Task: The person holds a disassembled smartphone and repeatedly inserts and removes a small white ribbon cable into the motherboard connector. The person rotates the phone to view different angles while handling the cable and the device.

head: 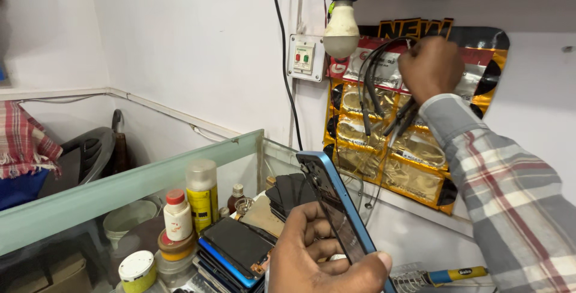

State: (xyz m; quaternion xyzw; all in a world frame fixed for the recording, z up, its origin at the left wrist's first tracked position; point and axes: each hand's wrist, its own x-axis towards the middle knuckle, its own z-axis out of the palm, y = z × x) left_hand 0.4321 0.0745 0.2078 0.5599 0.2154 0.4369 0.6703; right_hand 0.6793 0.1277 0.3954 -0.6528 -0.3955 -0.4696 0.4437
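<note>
1. Nearest the camera, the left hand [318, 257] held a blue phone frame [339, 209] upright, fingers [312, 233] curled behind it and thumb pressed along its front edge.
2. White walls [198, 47] met a glass partition [126, 188] behind the cluttered table [258, 215], which carried stacked phones [237, 248], a yellow spray can [202, 194] and a small white bottle [177, 215].
3. Table edges were cut off below; the partition blurred whatever lay behind it.
4. Raised to the wall, the right hand [431, 68] closed in a fist around black cables [375, 86], which dangled before gold packets [390, 149].

Bright, even indoor light, glare on the gold foil packets [414, 149], slight wide-angle stretching at edges.
</note>
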